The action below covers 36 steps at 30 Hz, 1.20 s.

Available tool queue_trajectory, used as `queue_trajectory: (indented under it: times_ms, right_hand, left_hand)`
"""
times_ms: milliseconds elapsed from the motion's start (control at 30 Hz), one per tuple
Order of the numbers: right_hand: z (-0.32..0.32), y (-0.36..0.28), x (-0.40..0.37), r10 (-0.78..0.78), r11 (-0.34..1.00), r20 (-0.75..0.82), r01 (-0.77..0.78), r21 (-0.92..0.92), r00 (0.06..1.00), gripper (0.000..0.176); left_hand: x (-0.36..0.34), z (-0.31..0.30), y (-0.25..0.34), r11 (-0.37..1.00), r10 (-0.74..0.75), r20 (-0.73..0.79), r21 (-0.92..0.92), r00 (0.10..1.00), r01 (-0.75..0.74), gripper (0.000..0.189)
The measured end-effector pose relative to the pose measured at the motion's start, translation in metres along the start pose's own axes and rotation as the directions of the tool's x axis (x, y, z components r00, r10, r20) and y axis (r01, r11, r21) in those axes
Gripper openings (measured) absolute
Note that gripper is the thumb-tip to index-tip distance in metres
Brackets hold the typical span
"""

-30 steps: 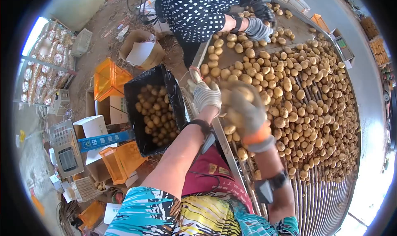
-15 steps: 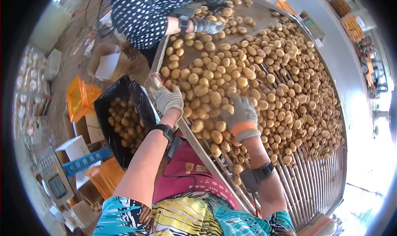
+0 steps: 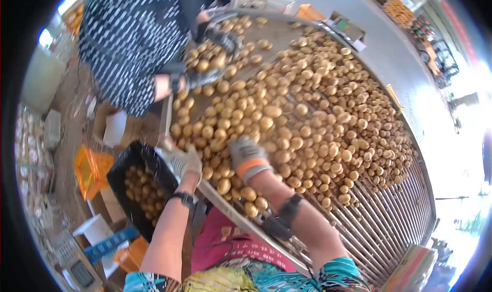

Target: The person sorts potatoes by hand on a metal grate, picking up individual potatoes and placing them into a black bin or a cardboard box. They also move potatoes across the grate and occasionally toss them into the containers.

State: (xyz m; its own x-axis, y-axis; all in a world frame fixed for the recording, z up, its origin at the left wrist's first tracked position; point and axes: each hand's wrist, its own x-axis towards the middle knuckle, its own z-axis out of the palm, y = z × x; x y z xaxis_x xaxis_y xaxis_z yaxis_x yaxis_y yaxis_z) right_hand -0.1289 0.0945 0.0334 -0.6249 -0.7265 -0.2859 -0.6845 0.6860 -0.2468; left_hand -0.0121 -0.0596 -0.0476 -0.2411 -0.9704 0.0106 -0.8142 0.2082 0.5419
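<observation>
My left hand (image 3: 185,164), in a pale striped glove, rests at the metal rim (image 3: 218,197) of the sorting table, its fingers and thumb apart and no potato visible in them. Loose potatoes (image 3: 287,146) cover much of the table. Among them lies my right hand (image 3: 248,156), in a grey glove with an orange band, back upward and fingers bent down against the potatoes. Its fingertips are partly hidden, but I see no single potato gripped. Below my left hand stands a container lined with a black bag (image 3: 120,174), with potatoes inside.
Across the table, a co-worker in a dotted garment (image 3: 133,41) has gloved hands (image 3: 205,78) among potatoes. Slatted bars (image 3: 379,225) form the table's near right part. An orange crate (image 3: 91,171), an open cardboard box (image 3: 115,128) and a blue box (image 3: 110,242) stand on the left.
My right hand has swept left across the potatoes, closer to my left hand. My left hand stays at the rim. The view has shifted, and the co-worker's hands have moved apart from where they were.
</observation>
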Motion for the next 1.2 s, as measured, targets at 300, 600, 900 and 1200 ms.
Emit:
queue_trajectory:
  times_ms: [300, 600, 900, 1200]
  right_hand:
    - [-0.051, -0.008, 0.005, 0.004, 0.829, 0.082, -0.05, 0.558, 0.997, 0.064]
    - [-0.061, -0.065, -0.008, -0.253, 0.68, -0.383, 0.445, 0.582, 0.888, 0.088]
    - [-0.049, 0.251, -0.138, 0.336, 0.913, -0.722, -0.399, 0.09, 0.605, 0.064]
    - [0.046, 0.374, -0.297, 0.877, 0.138, -0.478, -0.931, 0.338, -0.044, 0.06]
  left_hand:
    - [-0.016, -0.041, 0.045, 0.987, -0.153, 0.102, -0.022, 0.983, 0.156, 0.078]
    - [0.014, -0.008, -0.012, 0.418, -0.273, 0.329, -0.805, 0.904, 0.42, 0.068]
    - [0.015, 0.009, -0.006, 0.989, 0.002, 0.013, -0.145, 1.0, 0.0, 0.074]
    - [0.002, -0.012, 0.028, 0.982, -0.013, 0.03, -0.186, 0.999, 0.018, 0.057]
